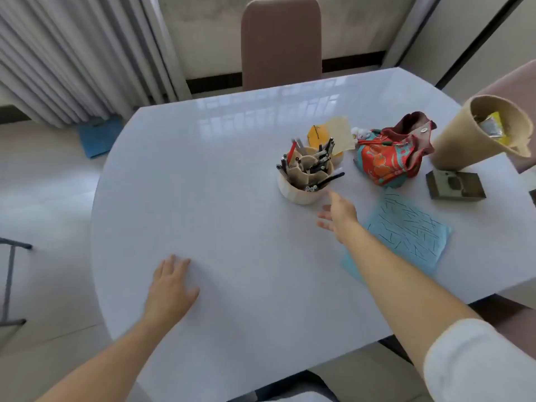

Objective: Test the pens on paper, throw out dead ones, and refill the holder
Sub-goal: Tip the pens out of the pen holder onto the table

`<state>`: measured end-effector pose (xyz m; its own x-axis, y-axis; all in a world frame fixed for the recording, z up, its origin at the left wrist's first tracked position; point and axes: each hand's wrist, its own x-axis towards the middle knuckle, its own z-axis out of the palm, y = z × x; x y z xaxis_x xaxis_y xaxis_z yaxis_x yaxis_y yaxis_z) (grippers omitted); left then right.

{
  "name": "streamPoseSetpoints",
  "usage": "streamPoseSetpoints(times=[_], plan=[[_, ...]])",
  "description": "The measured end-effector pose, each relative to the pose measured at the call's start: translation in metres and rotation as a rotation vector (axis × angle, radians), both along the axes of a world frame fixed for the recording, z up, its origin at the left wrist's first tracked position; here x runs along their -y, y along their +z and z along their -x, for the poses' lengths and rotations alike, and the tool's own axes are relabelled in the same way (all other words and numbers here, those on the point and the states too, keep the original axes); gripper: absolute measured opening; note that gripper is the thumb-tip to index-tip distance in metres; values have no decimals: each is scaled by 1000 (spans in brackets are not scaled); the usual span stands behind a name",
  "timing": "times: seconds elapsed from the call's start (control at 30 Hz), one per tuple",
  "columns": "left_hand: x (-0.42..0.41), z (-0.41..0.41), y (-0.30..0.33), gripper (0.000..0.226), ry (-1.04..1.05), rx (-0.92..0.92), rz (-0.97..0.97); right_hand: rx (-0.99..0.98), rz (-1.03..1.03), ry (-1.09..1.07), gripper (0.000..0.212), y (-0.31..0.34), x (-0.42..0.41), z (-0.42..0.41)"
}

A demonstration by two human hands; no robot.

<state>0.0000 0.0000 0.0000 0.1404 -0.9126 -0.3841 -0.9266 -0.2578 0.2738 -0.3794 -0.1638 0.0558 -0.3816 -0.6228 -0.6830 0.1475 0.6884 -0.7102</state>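
Your right hand [338,217] reaches with a wide, empty grip; the pen holder [304,181] stands just beyond its fingertips. Pinch one pen [332,179] leaning toward you, lift straight, and test it on the blue paper [406,230] beside your wrist. Left hand [171,285] rests flat on the surface [232,175].

Head-worn view, steeply down over table [232,198]

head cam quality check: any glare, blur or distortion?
Head view: window glare streaks the far half of the white table; right hand slightly motion-blurred near the pen holder; wide-angle bending curves the table edge and tilts the burlap bin; scribbles on the blue paper stay legible.
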Motion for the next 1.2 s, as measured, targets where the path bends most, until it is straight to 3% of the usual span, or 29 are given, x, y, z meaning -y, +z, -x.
streamPoseSetpoints(times=[0.3,0.57,0.77,0.93,1.07,1.2], plan=[[4,2,-2,78,27,31,-52,39,-119,25,45,-3,46,-12],[8,-2,2,74,-49,69,-100,-144,-96,36,40,2,45,-31],[13,-10,8,73,-121,66,-134,195,-71,61,26,4,22,-45],[15,-18,10,74,-165,54,-147,228,12,-4,34,-1,11,-51],[15,-26,8,76,-207,40,-141,39,99,56,52,2,8,-62],[15,-29,9,78,-229,23,-152,-377,189,164,87,13,5,-84]])
